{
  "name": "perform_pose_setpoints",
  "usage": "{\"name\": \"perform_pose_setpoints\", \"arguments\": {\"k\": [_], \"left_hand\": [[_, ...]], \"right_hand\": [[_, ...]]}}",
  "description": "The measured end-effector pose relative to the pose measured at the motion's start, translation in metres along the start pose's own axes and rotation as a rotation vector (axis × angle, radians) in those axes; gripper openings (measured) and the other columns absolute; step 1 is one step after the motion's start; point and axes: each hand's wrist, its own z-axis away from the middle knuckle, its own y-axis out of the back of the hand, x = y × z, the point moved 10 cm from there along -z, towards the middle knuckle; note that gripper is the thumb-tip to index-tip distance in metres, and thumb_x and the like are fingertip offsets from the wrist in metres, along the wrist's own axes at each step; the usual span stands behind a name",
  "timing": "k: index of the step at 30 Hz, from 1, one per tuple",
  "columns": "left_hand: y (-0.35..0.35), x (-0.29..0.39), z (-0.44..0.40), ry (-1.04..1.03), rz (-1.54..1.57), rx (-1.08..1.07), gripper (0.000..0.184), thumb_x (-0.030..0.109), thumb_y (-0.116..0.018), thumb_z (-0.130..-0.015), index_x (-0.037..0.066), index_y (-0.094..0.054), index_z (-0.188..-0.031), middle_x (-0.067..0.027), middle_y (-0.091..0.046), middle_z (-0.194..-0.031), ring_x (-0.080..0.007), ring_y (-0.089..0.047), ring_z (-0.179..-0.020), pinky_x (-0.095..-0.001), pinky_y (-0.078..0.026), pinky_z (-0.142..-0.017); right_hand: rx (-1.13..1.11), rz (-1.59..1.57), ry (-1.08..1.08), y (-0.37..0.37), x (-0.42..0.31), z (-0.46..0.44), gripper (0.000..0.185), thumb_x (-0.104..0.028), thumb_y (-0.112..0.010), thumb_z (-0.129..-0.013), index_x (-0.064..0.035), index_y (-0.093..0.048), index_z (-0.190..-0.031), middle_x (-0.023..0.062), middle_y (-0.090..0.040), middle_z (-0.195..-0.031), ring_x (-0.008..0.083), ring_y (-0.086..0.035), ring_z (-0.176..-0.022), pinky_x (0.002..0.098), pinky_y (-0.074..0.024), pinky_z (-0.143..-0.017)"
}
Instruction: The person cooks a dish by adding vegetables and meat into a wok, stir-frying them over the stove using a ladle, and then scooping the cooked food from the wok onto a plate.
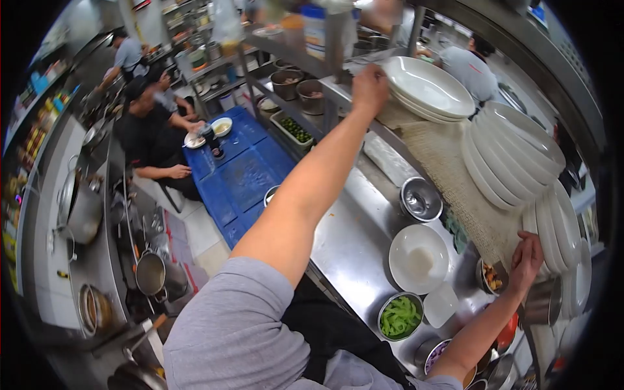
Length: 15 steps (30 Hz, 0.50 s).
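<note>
My left hand point(370, 90) is raised to the shelf, fingers curled, right beside the rim of a small stack of white oval plates point(432, 88). Whether it grips the rim or anything else is hidden. Lower right, my right hand point(527, 259) reaches to the same shelf with loosely bent fingers, a little apart. It is beside a stack of white dishes point(556, 227), and I cannot tell if it touches them. Between the hands leans a taller stack of white dishes point(513, 156), on a beige woven cloth point(448, 172) along the shelf.
The steel counter point(351, 240) below holds a white bowl point(418, 259), a metal bowl point(421, 199), a small square dish point(441, 304) and sliced green vegetables point(400, 316). A blue table point(253, 175) stands left, a person in black point(149, 130) beside it. Pots point(151, 273) line the far left.
</note>
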Motion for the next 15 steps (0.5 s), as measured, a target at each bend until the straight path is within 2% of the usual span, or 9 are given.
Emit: {"name": "perform_pose_setpoints", "arguments": {"k": [1, 5, 7, 10, 12, 14, 15], "left_hand": [[0.001, -0.001, 0.001, 0.003, -0.016, 0.016, 0.016, 0.013, -0.056, -0.079, 0.003, -0.065, -0.088, -0.0185, -0.067, -0.084, -0.0352, -0.067, -0.082, -0.0415, -0.052, -0.075], [0.001, 0.002, 0.001, 0.023, 0.011, 0.024, 0.014, 0.012, -0.056, -0.078, 0.003, -0.064, -0.087, -0.0188, -0.067, -0.081, -0.0354, -0.066, -0.080, -0.0421, -0.052, -0.074], [0.003, 0.001, 0.001, 0.038, 0.038, 0.035, 0.014, 0.011, -0.056, -0.079, 0.002, -0.063, -0.086, -0.0188, -0.067, -0.079, -0.0358, -0.066, -0.078, -0.0429, -0.051, -0.073], [0.010, 0.001, 0.002, 0.028, 0.070, 0.090, 0.014, 0.011, -0.055, -0.079, 0.002, -0.063, -0.086, -0.0189, -0.067, -0.079, -0.0365, -0.066, -0.078, -0.0436, -0.051, -0.072], [0.012, 0.000, 0.003, 0.034, 0.104, 0.083, 0.015, 0.012, -0.054, -0.080, 0.001, -0.062, -0.086, -0.0208, -0.066, -0.080, -0.0392, -0.065, -0.078, -0.0453, -0.051, -0.073], [0.011, 0.001, 0.004, 0.043, 0.100, 0.073, 0.015, 0.014, -0.051, -0.083, 0.003, -0.061, -0.086, -0.0257, -0.065, -0.084, -0.0457, -0.063, -0.084, -0.0532, -0.049, -0.076], [0.009, 0.004, 0.005, 0.006, 0.090, 0.043, 0.017, 0.016, -0.051, -0.082, 0.002, -0.061, -0.086, -0.0256, -0.065, -0.082, -0.0457, -0.063, -0.082, -0.0533, -0.049, -0.074]], "right_hand": [[0.014, 0.010, -0.075, 0.002, 0.007, 0.000, 0.021, -0.015, -0.050, -0.098, 0.0011, -0.063, -0.099, -0.0082, -0.035, -0.059, 0.0001, -0.028, -0.049, 0.0207, -0.0181, -0.046], [-0.029, 0.085, -0.074, -0.005, 0.008, -0.001, 0.022, -0.019, -0.050, -0.099, -0.0017, -0.063, -0.096, -0.0101, -0.033, -0.059, -0.0005, -0.025, -0.050, 0.0219, -0.0154, -0.046], [-0.044, 0.221, -0.037, -0.007, 0.002, 0.001, 0.022, -0.022, -0.051, -0.099, -0.0040, -0.062, -0.094, -0.0110, -0.032, -0.060, -0.0008, -0.025, -0.051, 0.0217, -0.0153, -0.046], [-0.055, 0.225, -0.061, -0.008, 0.003, 0.002, 0.021, -0.023, -0.051, -0.099, -0.0052, -0.062, -0.094, -0.0110, -0.032, -0.061, -0.0012, -0.025, -0.052, 0.0212, -0.0153, -0.047], [-0.049, 0.266, -0.085, -0.015, 0.000, 0.001, 0.021, -0.022, -0.052, -0.099, -0.0048, -0.062, -0.092, -0.0104, -0.033, -0.062, -0.0004, -0.026, -0.053, 0.0213, -0.0168, -0.048], [-0.012, 0.316, -0.122, -0.008, 0.000, -0.001, 0.021, -0.021, -0.052, -0.098, -0.0043, -0.061, -0.091, -0.0097, -0.035, -0.063, 0.0003, -0.027, -0.055, 0.0213, -0.0183, -0.049], [-0.007, 0.351, -0.070, -0.005, 0.008, -0.005, 0.020, -0.021, -0.052, -0.098, -0.0053, -0.062, -0.090, -0.0106, -0.034, -0.061, -0.0003, -0.026, -0.053, 0.0214, -0.0167, -0.047]]}}
